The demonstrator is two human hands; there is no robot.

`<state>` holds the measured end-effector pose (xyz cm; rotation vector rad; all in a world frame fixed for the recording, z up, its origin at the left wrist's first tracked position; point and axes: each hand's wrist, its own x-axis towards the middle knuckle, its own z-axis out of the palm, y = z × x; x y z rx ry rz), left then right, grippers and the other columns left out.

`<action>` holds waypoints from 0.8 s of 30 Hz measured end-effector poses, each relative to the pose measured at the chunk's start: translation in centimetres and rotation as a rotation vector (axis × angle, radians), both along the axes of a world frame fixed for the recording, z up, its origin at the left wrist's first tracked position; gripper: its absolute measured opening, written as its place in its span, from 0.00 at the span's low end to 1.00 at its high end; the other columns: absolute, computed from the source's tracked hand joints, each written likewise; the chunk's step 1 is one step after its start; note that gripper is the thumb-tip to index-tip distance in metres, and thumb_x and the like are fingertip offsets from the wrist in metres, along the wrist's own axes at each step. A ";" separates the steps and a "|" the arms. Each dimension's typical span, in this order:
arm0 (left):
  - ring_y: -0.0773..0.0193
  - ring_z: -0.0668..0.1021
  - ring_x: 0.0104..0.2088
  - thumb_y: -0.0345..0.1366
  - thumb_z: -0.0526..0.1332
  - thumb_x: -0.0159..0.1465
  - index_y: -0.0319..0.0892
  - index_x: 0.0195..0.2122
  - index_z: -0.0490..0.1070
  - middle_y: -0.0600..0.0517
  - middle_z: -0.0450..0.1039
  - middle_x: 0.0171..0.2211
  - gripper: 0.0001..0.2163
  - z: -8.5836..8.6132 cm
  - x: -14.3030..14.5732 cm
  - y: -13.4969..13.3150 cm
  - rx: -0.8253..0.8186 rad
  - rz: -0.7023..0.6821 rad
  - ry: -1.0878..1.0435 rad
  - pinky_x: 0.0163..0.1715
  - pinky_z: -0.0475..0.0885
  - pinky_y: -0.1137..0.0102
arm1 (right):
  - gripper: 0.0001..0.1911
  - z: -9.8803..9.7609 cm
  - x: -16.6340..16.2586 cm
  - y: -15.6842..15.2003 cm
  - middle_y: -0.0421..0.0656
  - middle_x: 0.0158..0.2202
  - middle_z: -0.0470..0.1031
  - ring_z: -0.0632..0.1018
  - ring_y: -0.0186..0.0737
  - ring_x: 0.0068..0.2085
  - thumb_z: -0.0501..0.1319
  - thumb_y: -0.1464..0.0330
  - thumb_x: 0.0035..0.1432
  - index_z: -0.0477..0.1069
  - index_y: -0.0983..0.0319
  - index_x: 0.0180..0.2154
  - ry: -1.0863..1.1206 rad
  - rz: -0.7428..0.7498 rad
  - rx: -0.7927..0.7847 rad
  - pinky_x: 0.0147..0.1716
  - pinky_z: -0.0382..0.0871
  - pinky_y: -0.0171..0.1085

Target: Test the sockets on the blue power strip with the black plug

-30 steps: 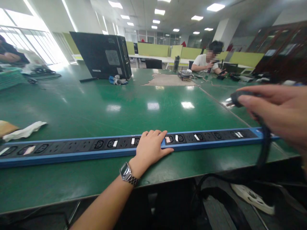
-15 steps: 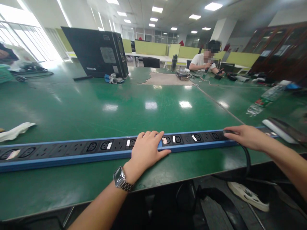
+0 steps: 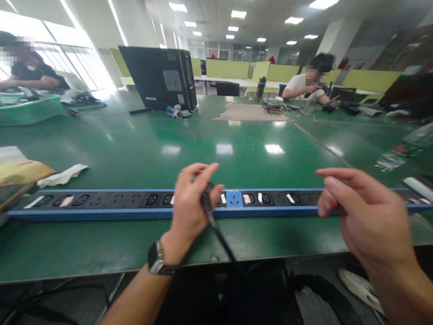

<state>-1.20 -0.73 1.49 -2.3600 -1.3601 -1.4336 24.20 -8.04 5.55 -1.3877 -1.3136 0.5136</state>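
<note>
A long blue power strip (image 3: pixel 101 212) with several black sockets lies along the near edge of the green table (image 3: pixel 216 153). My left hand (image 3: pixel 191 205), with a watch on the wrist, is closed around a black plug and cable (image 3: pixel 216 228) just above the strip's middle. The cable runs down over the table edge. My right hand (image 3: pixel 368 216) hovers over the strip's right part, fingers loosely curled and apart, holding nothing.
A black computer case (image 3: pixel 158 76) stands at the back. White cloth (image 3: pixel 62 176) and a yellowish packet (image 3: pixel 20 171) lie at left, a green basket (image 3: pixel 30 110) far left, a plastic bottle (image 3: pixel 406 146) at right. Two other people sit at the far sides.
My left hand lifted off the strip and now grips the black plug. My right hand let go of the cable at the strip's right end and rose, empty.
</note>
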 end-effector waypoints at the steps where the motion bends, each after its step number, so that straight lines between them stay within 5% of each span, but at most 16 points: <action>1: 0.56 0.75 0.48 0.43 0.56 0.67 0.45 0.57 0.65 0.44 0.71 0.48 0.18 0.0 -2.5 0.4 -0.035 0.129 -0.038 0.50 0.71 0.59 | 0.14 -1.5 0.5 -0.2 0.38 0.19 0.68 0.70 0.34 0.20 0.61 0.56 0.59 0.76 0.60 0.37 0.026 -0.066 -0.005 0.21 0.66 0.33; 4: 0.58 0.78 0.37 0.49 0.62 0.62 0.45 0.50 0.69 0.49 0.75 0.39 0.19 -0.7 -8.0 0.9 -0.203 0.258 -0.013 0.40 0.75 0.63 | 0.16 -6.3 1.7 -1.0 0.37 0.17 0.66 0.68 0.33 0.18 0.62 0.55 0.58 0.76 0.61 0.35 -0.046 -0.012 -0.230 0.18 0.62 0.32; 8: 0.56 0.80 0.39 0.51 0.63 0.60 0.46 0.43 0.74 0.49 0.78 0.40 0.17 -1.8 -8.8 0.5 -0.247 0.142 0.102 0.44 0.74 0.61 | 0.17 -10.2 1.7 -1.7 0.37 0.17 0.65 0.68 0.34 0.19 0.60 0.54 0.60 0.75 0.61 0.33 -0.138 -0.022 -0.261 0.19 0.62 0.33; 18: 0.50 0.77 0.51 0.50 0.56 0.65 0.43 0.50 0.71 0.44 0.77 0.49 0.19 -1.4 -9.1 0.5 -0.318 -0.010 0.332 0.54 0.70 0.53 | 0.17 -10.6 1.2 -1.3 0.40 0.23 0.72 0.71 0.36 0.25 0.58 0.56 0.62 0.75 0.61 0.31 -0.314 -0.035 -0.213 0.25 0.63 0.34; 24: 0.58 0.79 0.47 0.43 0.58 0.67 0.46 0.54 0.67 0.49 0.77 0.48 0.16 0.6 -3.7 -0.1 -0.094 0.082 -0.096 0.48 0.73 0.62 | 0.16 -10.7 0.5 -1.4 0.39 0.23 0.72 0.72 0.36 0.25 0.57 0.58 0.63 0.75 0.61 0.30 -0.404 -0.051 -0.167 0.27 0.63 0.34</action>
